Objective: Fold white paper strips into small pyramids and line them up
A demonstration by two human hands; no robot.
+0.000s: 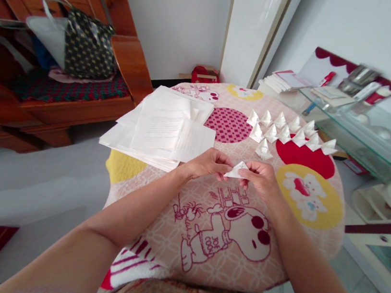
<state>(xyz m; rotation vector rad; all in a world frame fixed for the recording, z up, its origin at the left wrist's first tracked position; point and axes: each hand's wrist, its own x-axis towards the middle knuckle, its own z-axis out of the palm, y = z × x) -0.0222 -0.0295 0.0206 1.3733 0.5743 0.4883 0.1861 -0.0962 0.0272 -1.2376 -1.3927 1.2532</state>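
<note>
Between my two hands is a small folded piece of white paper [237, 170], roughly triangular, held just above the patterned tablecloth [172, 211]. My left hand [211, 162] pinches its left corner with closed fingers. On the other side my right hand [260, 176] grips it, the thumb lying across its face. Beyond my hands stand several folded paper boats [285, 135] in two rows. One more paper boat [264, 149] sits nearer, just past my right hand. To the left lies a stack of white paper sheets [162, 127], some with printed text.
A glass shelf unit [376, 128] with metal cups and papers stands right of the round table. A wooden bench [77, 110] at left carries a dotted bag [89, 46]. A red object [204, 75] is on the floor behind the table.
</note>
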